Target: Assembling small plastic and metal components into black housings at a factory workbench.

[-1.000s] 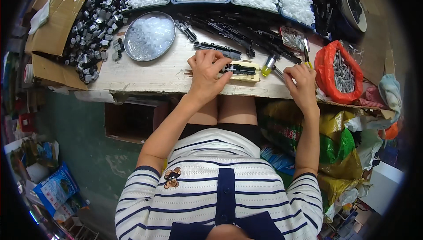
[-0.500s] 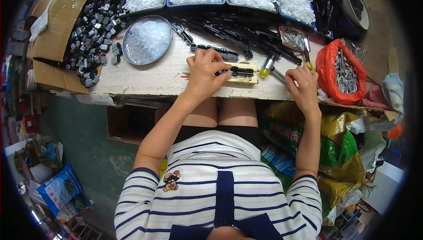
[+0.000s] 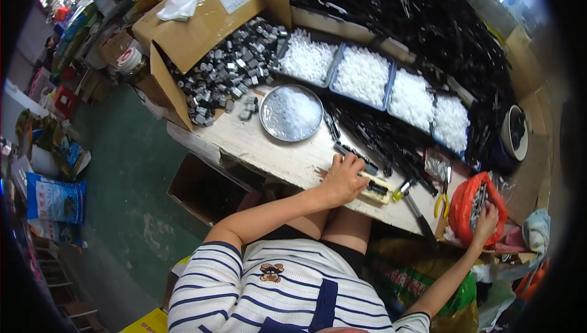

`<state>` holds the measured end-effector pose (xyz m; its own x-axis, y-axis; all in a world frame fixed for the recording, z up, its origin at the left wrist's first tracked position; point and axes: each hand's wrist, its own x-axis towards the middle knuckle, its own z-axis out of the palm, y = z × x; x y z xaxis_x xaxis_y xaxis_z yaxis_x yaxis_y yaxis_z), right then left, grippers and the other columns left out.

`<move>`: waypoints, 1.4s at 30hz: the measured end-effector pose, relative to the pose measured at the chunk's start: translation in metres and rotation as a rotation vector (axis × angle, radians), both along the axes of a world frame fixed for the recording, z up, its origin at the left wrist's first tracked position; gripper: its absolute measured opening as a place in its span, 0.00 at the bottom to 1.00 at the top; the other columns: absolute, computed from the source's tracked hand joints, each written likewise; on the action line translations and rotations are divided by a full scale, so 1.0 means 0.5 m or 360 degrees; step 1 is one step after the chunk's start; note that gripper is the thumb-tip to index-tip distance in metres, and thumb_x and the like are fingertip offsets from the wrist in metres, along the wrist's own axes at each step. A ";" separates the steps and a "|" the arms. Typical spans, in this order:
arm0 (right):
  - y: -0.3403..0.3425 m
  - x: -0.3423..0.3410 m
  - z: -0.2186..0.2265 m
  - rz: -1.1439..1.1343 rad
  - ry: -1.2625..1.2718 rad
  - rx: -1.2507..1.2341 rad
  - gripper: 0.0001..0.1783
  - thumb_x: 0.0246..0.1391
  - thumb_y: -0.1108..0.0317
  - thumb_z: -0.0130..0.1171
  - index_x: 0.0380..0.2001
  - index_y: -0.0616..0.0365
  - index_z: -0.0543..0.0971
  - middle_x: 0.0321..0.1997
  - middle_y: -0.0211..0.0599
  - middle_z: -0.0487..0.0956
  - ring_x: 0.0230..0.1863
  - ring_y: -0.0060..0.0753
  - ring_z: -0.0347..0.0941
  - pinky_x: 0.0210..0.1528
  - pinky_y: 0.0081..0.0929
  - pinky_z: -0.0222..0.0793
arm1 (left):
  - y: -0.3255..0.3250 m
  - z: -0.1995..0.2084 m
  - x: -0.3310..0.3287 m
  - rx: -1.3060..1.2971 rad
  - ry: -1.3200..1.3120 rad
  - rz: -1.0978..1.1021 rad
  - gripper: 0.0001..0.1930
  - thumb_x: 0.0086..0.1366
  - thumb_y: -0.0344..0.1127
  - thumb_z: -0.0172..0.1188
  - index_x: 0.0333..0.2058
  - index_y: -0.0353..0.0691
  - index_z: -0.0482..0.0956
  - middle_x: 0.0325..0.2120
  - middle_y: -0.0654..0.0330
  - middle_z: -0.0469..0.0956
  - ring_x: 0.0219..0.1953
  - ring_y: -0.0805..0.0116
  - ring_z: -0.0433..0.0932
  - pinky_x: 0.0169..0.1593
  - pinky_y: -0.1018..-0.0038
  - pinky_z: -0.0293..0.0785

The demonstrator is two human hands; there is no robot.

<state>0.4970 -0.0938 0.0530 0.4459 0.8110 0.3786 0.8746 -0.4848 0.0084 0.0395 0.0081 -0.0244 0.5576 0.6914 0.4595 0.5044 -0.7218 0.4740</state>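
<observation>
My left hand (image 3: pixel 343 180) is closed over a black plastic part (image 3: pixel 376 188) lying in a cream-coloured block (image 3: pixel 384 197) near the table's front edge; its fingers partly hide the part. Just behind is another long black part (image 3: pixel 361 159). My right hand (image 3: pixel 487 223) reaches into a red bag (image 3: pixel 465 201) of grey metal pins (image 3: pixel 477 203). Its fingers look drawn together, with the tips among the pins, so what they hold is hidden. Between my hands lies a hammer (image 3: pixel 419 215) with a yellow-ended head, and beside it pliers (image 3: pixel 441 204) with yellow handles.
A round metal dish (image 3: pixel 265 126) holds clear small pieces. Trays (image 3: pixel 390 88) of white plastic pieces line the back. A cardboard box (image 3: pixel 177 103) of metal-coloured blocks stands left. Long black parts (image 3: pixel 367 134) are heaped behind the block. A small clear bag (image 3: pixel 436 165) lies near the pliers.
My right hand has moved from the hammer's handle to the right, into the red bag. My left hand stays at the block. The view has turned and shifted.
</observation>
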 end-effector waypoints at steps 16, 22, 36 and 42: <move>0.019 0.051 -0.067 -0.0296 0.0431 -0.0431 0.22 0.46 0.59 0.57 0.43 0.60 0.74 0.44 0.48 0.73 0.48 0.50 0.68 0.46 0.46 0.62 | 0.414 0.062 -0.335 -0.0256 0.0080 0.1342 0.08 0.48 0.30 0.57 0.29 0.38 0.80 0.32 0.49 0.75 0.38 0.49 0.75 0.41 0.59 0.72; 0.003 0.087 -0.089 -0.0152 0.0434 -0.0321 0.18 0.46 0.61 0.59 0.35 0.66 0.74 0.29 0.49 0.75 0.32 0.45 0.70 0.37 0.33 0.65 | 0.436 0.060 -0.335 -0.0012 0.0276 0.1366 0.03 0.42 0.25 0.53 0.18 0.36 0.76 0.23 0.46 0.76 0.29 0.45 0.76 0.35 0.56 0.71; 0.010 0.091 -0.102 -0.0107 0.0362 -0.0315 0.16 0.46 0.62 0.58 0.35 0.64 0.75 0.32 0.49 0.75 0.34 0.44 0.69 0.40 0.34 0.65 | 0.512 -0.002 -0.206 0.0311 0.0158 0.0830 0.04 0.43 0.23 0.51 0.21 0.36 0.73 0.27 0.49 0.71 0.34 0.49 0.72 0.37 0.60 0.69; 0.036 0.067 -0.093 -0.0093 0.0302 -0.0335 0.16 0.47 0.62 0.58 0.35 0.64 0.75 0.33 0.50 0.75 0.35 0.45 0.70 0.41 0.35 0.65 | 0.542 -0.005 -0.191 -0.0004 0.0050 0.0865 0.03 0.38 0.22 0.52 0.16 0.34 0.75 0.24 0.45 0.74 0.32 0.47 0.74 0.36 0.59 0.71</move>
